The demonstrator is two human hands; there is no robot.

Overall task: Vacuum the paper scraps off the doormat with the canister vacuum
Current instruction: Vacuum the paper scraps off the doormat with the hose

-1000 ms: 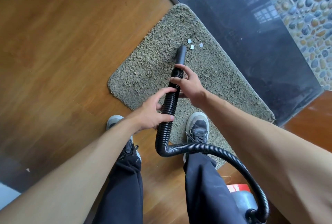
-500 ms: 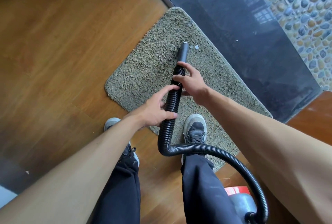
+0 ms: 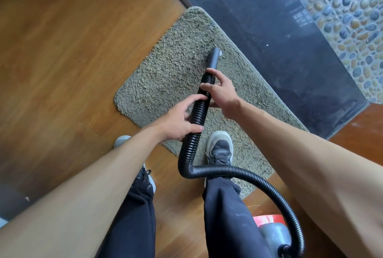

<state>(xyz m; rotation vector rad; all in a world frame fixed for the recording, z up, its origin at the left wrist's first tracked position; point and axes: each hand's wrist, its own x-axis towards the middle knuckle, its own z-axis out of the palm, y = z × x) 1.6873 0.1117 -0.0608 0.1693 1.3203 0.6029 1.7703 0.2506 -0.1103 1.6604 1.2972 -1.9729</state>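
Note:
A shaggy grey-green doormat (image 3: pixel 170 75) lies on the wood floor against a dark threshold. The black ribbed vacuum hose (image 3: pixel 199 110) runs up over it and ends in a smooth black nozzle (image 3: pixel 213 58) whose tip rests on the mat. One small white paper scrap (image 3: pixel 221 52) peeks out right beside the nozzle tip. My right hand (image 3: pixel 220 90) grips the hose just below the nozzle. My left hand (image 3: pixel 178 121) holds the hose lower down. The hose curves back to the grey and red canister (image 3: pixel 271 230) at the bottom right.
My right shoe (image 3: pixel 220 148) stands on the mat's near edge and my left shoe (image 3: pixel 122 140) on the brown wood floor (image 3: pixel 72 50). A dark polished threshold (image 3: pixel 279 40) borders the mat on the right, with pebble flooring (image 3: pixel 350 15) beyond. A tiny white speck (image 3: pixel 267 45) lies on the threshold.
The nozzle has moved forward over the spot where three scraps lay; two of them are gone from sight and one shows beside the tip. Both hands kept their hold on the hose.

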